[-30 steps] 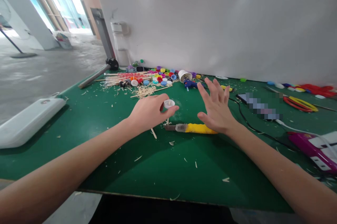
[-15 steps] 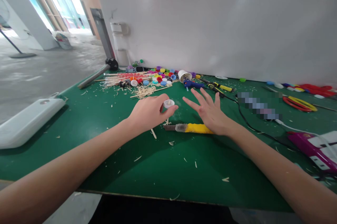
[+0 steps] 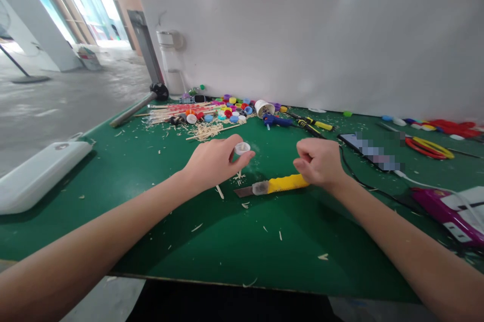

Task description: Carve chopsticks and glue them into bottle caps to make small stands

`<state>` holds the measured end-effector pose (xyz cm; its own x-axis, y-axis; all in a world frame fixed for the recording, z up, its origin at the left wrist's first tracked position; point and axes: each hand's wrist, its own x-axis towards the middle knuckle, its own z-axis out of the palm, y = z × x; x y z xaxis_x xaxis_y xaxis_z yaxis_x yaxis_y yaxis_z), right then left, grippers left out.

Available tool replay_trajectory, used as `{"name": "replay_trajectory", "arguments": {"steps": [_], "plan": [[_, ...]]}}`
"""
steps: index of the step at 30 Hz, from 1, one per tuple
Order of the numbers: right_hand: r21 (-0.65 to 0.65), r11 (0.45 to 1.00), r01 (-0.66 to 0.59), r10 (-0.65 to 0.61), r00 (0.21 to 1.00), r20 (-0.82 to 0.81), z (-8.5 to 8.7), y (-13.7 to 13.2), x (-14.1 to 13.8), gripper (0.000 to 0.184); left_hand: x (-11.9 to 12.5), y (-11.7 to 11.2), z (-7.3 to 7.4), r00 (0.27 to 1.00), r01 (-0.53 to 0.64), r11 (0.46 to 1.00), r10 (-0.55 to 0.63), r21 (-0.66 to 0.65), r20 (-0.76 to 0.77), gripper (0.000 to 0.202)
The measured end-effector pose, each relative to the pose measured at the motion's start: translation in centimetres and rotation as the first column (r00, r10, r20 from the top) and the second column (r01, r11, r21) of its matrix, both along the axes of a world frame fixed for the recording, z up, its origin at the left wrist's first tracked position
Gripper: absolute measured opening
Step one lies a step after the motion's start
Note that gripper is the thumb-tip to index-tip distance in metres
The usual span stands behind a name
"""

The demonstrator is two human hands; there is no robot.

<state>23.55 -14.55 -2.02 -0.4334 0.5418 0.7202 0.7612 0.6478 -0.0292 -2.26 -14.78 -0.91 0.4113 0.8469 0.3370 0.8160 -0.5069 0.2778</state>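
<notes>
My left hand [image 3: 214, 161] is closed, with a small white bottle cap [image 3: 242, 148] between thumb and fingers. The cap's hollow side faces up and a pale bit shows inside. My right hand [image 3: 319, 161] is closed in a fist, fingers curled in. A utility knife [image 3: 282, 184] with a yellow handle and grey collar points its blade left, below both hands. The handle's right end disappears at the lower edge of the fist; whether the fingers grip it is hidden. Thin wood slivers [image 3: 239, 177] lie under my left hand.
Behind are colourful bottle caps [image 3: 230, 110], a shavings heap [image 3: 206, 129], a white cup [image 3: 263, 108] and a blue glue gun [image 3: 278, 121]. Yellow-handled pliers [image 3: 319, 125], a phone [image 3: 372, 153] and a magenta power strip [image 3: 449, 211] with cables sit right. A white case [image 3: 43, 176] stands left.
My right hand has gone from spread fingers to a fist, slightly further right. The utility knife has turned a little, its blade end lower and handle end higher. My left hand keeps still with the bottle cap.
</notes>
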Motion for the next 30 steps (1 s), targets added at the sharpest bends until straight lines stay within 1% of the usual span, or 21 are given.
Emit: {"name": "replay_trajectory", "arguments": {"steps": [3, 6, 8, 10, 11, 12, 13, 14, 15, 19, 21, 23, 26, 28, 30], "plan": [[-0.133, 0.99, 0.047, -0.046, 0.999, 0.011, 0.0, -0.4, -0.2, 0.051, 0.0, -0.1, 0.0, 1.0, 0.006, 1.0, -0.006, -0.006, 0.002, 0.034], [-0.206, 0.972, 0.114, -0.121, 0.992, -0.021, -0.1, -0.4, -0.4, 0.052, 0.0, -0.1, 0.1, 1.0, 0.004, 1.0, -0.004, -0.01, 0.002, 0.034], [-0.206, 0.968, 0.144, -0.15, 0.988, -0.017, -0.2, -0.2, -0.5, 0.056, 0.0, -0.1, 0.0, 1.0, 0.006, 1.0, -0.006, -0.012, 0.003, 0.034], [-0.149, 0.974, 0.171, -0.165, 0.985, 0.048, -0.5, 0.1, -0.5, 0.061, 0.0, -0.1, 0.0, 1.0, 0.008, 1.0, -0.008, -0.014, 0.003, 0.034], [-0.118, 0.975, 0.187, -0.176, 0.979, 0.098, -0.6, 0.3, -0.5, 0.066, 0.0, -0.1, -0.1, 1.0, 0.008, 1.0, -0.008, -0.016, 0.002, 0.034], [-0.098, 0.974, 0.205, -0.189, 0.971, 0.149, -0.8, 0.5, -0.5, 0.075, 0.0, -0.1, -0.1, 1.0, 0.006, 1.0, -0.006, -0.016, 0.0, 0.034], [-0.097, 0.97, 0.225, -0.203, 0.959, 0.196, -1.0, 0.6, -0.4, 0.085, 0.0, 0.0, -0.1, 1.0, 0.004, 1.0, -0.004, -0.015, -0.002, 0.034], [-0.113, 0.963, 0.246, -0.215, 0.948, 0.233, -1.2, 0.7, -0.3, 0.09, 0.0, 0.0, -0.1, 1.0, 0.003, 1.0, -0.003, -0.014, -0.002, 0.034], [-0.141, 0.956, 0.259, -0.217, 0.941, 0.26, -1.4, 0.8, -0.3, 0.091, 0.0, 0.0, -0.1, 1.0, 0.002, 1.0, -0.002, -0.012, -0.002, 0.034], [-0.231, 0.941, 0.248, -0.166, 0.931, 0.324, -1.4, 0.8, -0.1, 0.088, 0.0, 0.0, -0.1, 1.0, 0.005, 1.0, -0.005, -0.018, -0.001, 0.034], [-0.26, 0.932, 0.251, -0.148, 0.922, 0.359, -1.1, 0.6, -0.2, 0.078, 0.0, 0.0, -0.1, 1.0, 0.003, 1.0, -0.003, -0.022, -0.003, 0.034], [-0.316, 0.915, 0.251, -0.111, 0.909, 0.402, -0.8, 0.4, -0.3, 0.064, 0.0, 0.0, -0.1, 1.0, 0.0, 1.0, 0.0, -0.021, -0.004, 0.035], [-0.432, 0.878, 0.207, 0.002, 0.9, 0.436, -0.3, 0.0, -0.5, 0.055, 0.0, 0.0, -0.1, 1.0, -0.002, 1.0, 0.002, -0.022, -0.006, 0.034], [-0.506, 0.849, 0.152, 0.098, 0.896, 0.433, 0.0, -0.3, -0.6, 0.058, 0.0, 0.0, -0.2, 1.0, -0.002, 1.0, 0.002, -0.022, -0.005, 0.033], [-0.574, 0.813, 0.101, 0.188, 0.887, 0.422, 0.2, -0.4, -0.7, 0.074, 0.0, 0.0, -0.2, 1.0, -0.001, 1.0, 0.001, -0.022, -0.002, 0.033]]}}
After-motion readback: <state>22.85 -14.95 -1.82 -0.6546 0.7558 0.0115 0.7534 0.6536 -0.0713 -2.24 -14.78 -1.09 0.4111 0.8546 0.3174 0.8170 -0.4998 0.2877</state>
